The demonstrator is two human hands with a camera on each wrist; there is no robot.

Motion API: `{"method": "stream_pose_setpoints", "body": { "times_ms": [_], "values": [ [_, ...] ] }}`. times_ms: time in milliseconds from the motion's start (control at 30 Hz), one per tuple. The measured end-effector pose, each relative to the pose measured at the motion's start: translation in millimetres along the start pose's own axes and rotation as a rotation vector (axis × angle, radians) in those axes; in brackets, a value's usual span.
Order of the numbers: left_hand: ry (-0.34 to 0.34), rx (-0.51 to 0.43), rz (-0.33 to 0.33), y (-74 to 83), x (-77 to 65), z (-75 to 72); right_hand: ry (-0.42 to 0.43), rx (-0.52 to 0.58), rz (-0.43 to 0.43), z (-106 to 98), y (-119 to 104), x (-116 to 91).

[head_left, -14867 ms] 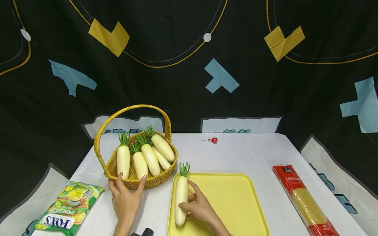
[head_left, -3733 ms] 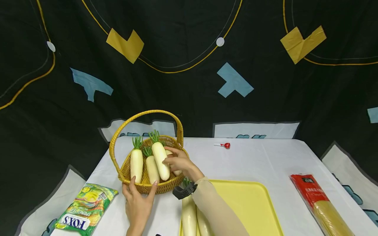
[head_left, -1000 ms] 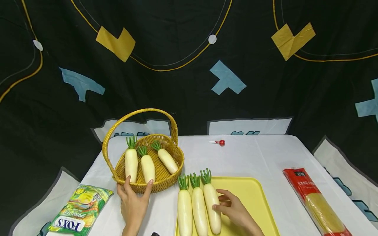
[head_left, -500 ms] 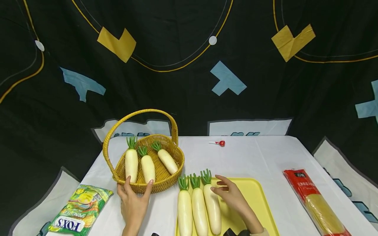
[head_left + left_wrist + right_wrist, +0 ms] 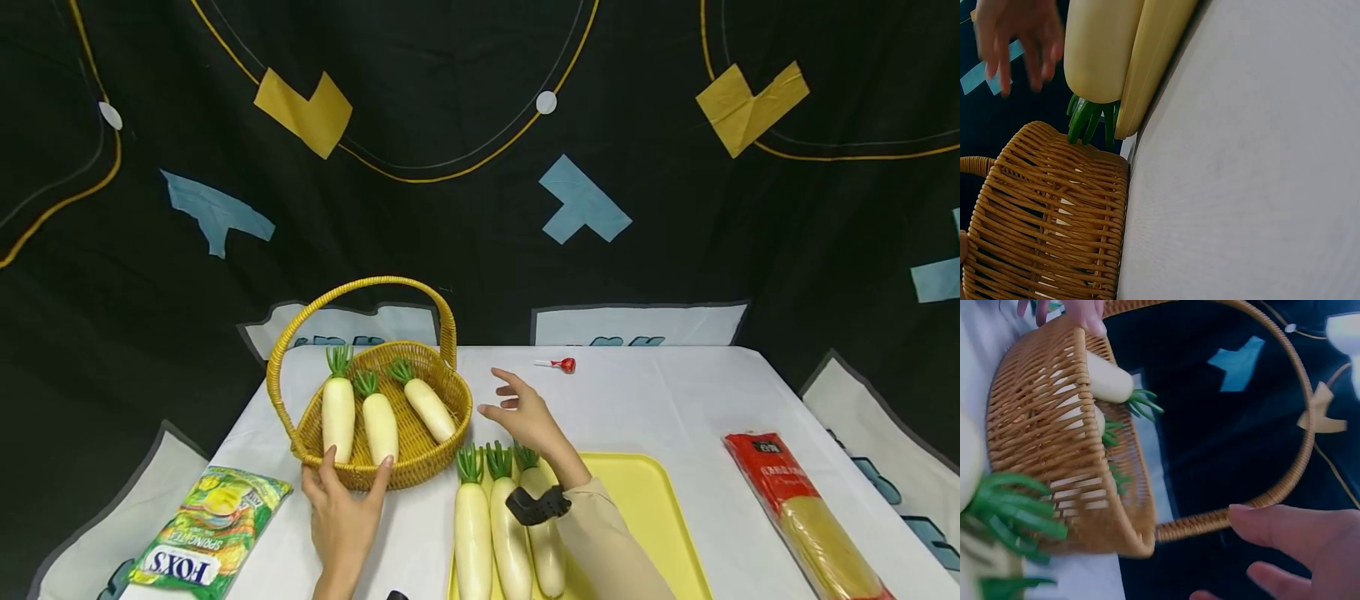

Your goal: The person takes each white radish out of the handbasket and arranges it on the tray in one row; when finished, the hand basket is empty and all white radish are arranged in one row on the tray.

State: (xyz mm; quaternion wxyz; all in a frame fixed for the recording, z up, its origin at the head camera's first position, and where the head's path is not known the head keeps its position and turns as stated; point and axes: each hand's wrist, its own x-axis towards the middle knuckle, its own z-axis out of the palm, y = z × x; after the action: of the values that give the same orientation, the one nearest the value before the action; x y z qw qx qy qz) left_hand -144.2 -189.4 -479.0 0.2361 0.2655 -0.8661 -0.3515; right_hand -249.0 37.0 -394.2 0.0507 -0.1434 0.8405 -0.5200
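My left hand (image 5: 345, 521) holds the front rim of a yellow wicker basket (image 5: 408, 473), thumb and fingers spread along it. Inside lie three white radishes with green tops: one at the left (image 5: 339, 417), a middle radish (image 5: 380, 429) and a tilted radish (image 5: 429, 410) at the right. My right hand (image 5: 528, 417) hovers just right of the basket, fingers apart and holding nothing; in the right wrist view its thumb (image 5: 1272, 528) appears near the handle. Below that arm, three more radishes (image 5: 472, 542) lie side by side on a yellow tray (image 5: 645, 500), partly covered by the sleeve and wristband.
A green Fox's candy bag (image 5: 210, 529) lies at the left. Along the right side is a red-ended pack of noodles (image 5: 806, 517). A red lollipop (image 5: 566, 365) lies at the back of the white table (image 5: 675, 400). The arched basket handle (image 5: 360, 283) stands upright.
Over the last second my right hand has let go of the rightmost radish on the tray and moved up and left towards the basket. Earlier, more radishes were in the basket. The left hand stays.
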Motion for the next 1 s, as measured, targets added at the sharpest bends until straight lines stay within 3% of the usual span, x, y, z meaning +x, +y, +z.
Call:
{"method": "stream_pose_setpoints", "body": {
  "times_ms": [167,333,633,1000],
  "values": [
    [-0.019,0.003,-0.007,-0.2,0.9,0.4,-0.107,-0.021,-0.084,28,-12,30],
    [-0.013,0.009,-0.013,-0.5,1.8,-0.3,-0.19,-0.142,-0.169,58,-22,48],
    [-0.005,0.006,-0.017,-1.5,-0.4,-0.2,-0.193,-0.514,-0.117,92,-24,58],
    [-0.023,0.019,-0.034,0.6,-0.1,0.1,-0.142,-0.876,-0.152,103,-16,65]
  ]
}}
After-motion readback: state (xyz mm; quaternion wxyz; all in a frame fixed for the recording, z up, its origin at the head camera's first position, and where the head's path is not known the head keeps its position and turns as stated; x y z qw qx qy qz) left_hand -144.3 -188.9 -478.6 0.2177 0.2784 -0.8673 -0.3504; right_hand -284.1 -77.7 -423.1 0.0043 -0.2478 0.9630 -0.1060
